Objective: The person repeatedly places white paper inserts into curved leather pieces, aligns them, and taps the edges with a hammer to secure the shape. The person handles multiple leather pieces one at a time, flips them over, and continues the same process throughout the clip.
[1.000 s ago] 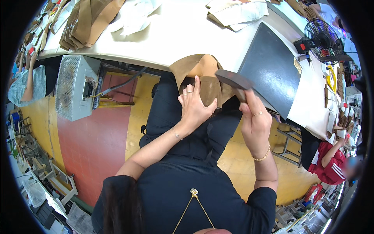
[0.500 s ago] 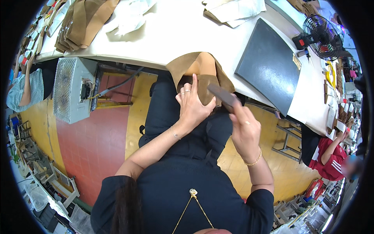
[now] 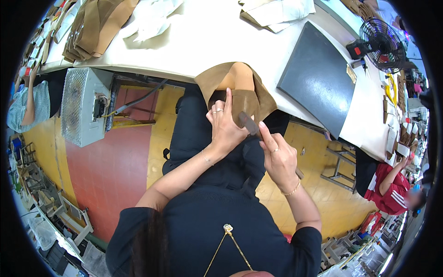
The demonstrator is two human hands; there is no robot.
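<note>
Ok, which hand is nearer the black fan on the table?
Right. The right hand is below-left of the fan; the left hand is farther left, on the tan leather piece.

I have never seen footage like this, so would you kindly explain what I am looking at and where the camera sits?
There is no machine here: a person works with two bare hands. The one picture comes from a wide camera on that person's head, looking down, so straight edges bend near the rim. The left hand presses on a tan leather piece that hangs off the edge of the white table. The right hand holds a dark flat tool against the leather. On the table lie a dark board, a small fan and stacked brown pieces. Another person in red sits at the right.
</note>
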